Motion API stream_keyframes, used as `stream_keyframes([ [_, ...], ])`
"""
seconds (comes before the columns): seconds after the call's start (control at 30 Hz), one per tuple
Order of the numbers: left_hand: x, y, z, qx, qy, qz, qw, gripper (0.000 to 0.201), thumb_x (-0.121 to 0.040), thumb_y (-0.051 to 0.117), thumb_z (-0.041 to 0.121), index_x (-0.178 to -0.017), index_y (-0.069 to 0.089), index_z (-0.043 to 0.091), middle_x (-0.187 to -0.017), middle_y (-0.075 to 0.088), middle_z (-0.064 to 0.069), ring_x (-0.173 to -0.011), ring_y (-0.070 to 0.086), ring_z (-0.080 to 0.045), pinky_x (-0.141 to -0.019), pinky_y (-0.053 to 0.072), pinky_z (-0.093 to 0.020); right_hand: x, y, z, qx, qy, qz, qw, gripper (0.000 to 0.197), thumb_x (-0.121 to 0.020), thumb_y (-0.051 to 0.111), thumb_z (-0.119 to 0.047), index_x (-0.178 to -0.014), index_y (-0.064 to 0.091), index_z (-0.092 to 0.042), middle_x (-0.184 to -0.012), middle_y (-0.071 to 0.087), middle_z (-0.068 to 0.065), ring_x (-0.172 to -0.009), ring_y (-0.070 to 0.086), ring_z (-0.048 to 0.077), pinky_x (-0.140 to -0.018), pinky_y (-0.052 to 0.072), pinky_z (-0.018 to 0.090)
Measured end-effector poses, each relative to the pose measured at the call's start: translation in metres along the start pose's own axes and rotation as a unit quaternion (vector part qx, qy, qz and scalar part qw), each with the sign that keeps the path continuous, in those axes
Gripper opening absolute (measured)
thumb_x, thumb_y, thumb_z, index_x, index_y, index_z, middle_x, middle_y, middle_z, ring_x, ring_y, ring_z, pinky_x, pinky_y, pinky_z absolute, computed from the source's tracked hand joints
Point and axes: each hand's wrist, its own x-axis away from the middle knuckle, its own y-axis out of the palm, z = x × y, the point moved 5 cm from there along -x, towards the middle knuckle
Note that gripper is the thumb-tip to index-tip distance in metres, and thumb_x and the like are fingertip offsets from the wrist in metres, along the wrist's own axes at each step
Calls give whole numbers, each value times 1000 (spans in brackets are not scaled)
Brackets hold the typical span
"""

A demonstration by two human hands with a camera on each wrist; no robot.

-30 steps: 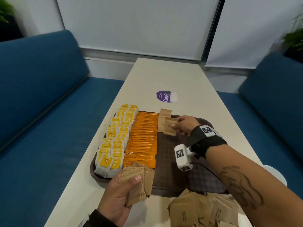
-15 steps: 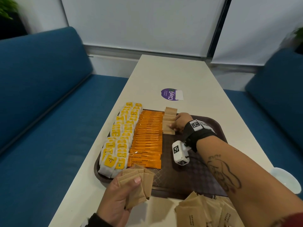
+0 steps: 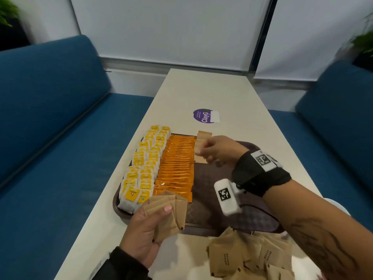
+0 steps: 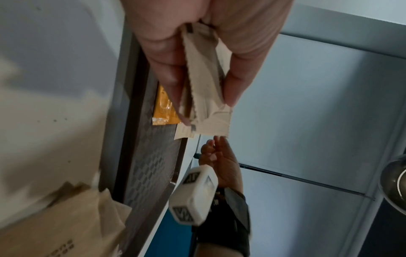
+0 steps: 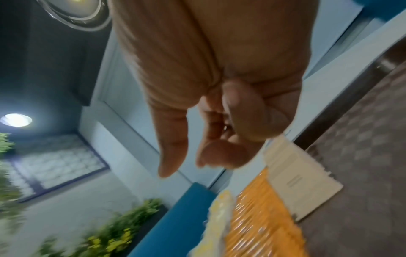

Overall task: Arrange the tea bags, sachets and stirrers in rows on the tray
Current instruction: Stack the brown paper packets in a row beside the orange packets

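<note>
tray, one, brown and patterned, on a pale table. yellow-labelled tea bags: two overlapping columns along the tray's left side, too many and too overlapped to count. orange sachets: one overlapping column just beside the tea bags, number cannot be told. brown sachets on the tray: one short row at the far end, touching the orange column, roughly four or five, partly hidden by the hand. loose brown sachets: a heap on the table at the tray's near edge, uncounted. purple round sticker, one, beyond the tray.

left hand: fingers and thumb curled round a fanned bundle of brown sachets, about five, held over the tray's near left corner.

right hand: holds nothing, fingers loosely bent, over the short brown row; whether the fingertips touch it cannot be told. black wrist strap with white tagged camera block.
</note>
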Motion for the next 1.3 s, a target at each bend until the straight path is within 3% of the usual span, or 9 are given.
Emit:
stream_keyframes([
  [0.07,1,7,-1,9,-2,-13,1000,48,-66,71,7,-112,61,9,-88,73,-12,-76,68,-24,-47,55,-27,29,15,-5,49,-6,-72,996,17,-84,69,-26,-90,62,-12,-70,57,-3,-58,50,6,-53,39,21],
  [0.2,5,18,-4,21,9,-49,999,99,-11,96,25,-103,65,8,-86,73,-15,-67,71,-23,-49,56,-31,72,43,-2,55,6,-162,985,16,-87,65,-26,-94,64,-11,-72,62,-4,-58,55,5,-52,40,18],
  [0.4,15,21,-9,40,2,-76,996,98,-6,95,23,-98,66,4,-81,73,-15,-65,71,-22,-48,55,-30,93,59,9,32,9,-126,991,8,-91,59,-14,-94,65,-10,-72,64,-2,-57,57,6,-57,41,24],
  [0.77,13,6,-6,49,4,-58,997,89,-12,96,24,-96,71,7,-91,72,-18,-71,71,-27,-58,58,-37,82,48,9,-150,20,-53,987,5,-92,58,-12,-89,57,-8,-76,66,5,-50,58,5,-39,32,16],
  [0.87,14,2,-4,21,-7,-35,999,66,-45,86,17,-106,65,8,-86,73,-15,-64,70,-24,-46,56,-32,68,38,7,-180,22,-25,983,5,-92,57,-7,-87,55,-8,-80,66,9,-49,60,7,-37,32,16],
  [0.97,14,-2,-2,9,-9,-10,1000,45,-66,61,11,-112,61,9,-87,73,-14,-68,68,-26,-42,53,-30,51,22,5,-160,18,22,987,10,-92,55,0,-86,54,-8,-76,65,9,-48,61,6,-36,33,15],
  [1.1,8,-9,-1,11,-16,13,1000,48,-75,63,10,-122,56,15,-108,67,-14,-90,62,-31,-46,55,-32,21,-8,4,-86,19,107,990,17,-89,58,2,-83,54,-12,-76,62,6,-51,55,6,-37,32,16],
  [1.23,4,-12,-3,-2,-24,18,1000,76,-47,89,22,-117,60,16,-105,70,-13,-85,66,-30,-47,55,-33,-10,-29,13,-32,49,174,983,18,-89,59,-1,-79,56,-16,-75,60,3,-53,49,8,-44,33,21],
  [1.3,3,-13,-3,9,-22,28,999,54,-70,71,12,-122,58,14,-101,70,-13,-82,66,-28,-47,55,-31,-23,-29,20,-33,78,173,981,18,-91,56,0,-80,57,-14,-80,61,5,-54,48,9,-40,36,19],
])
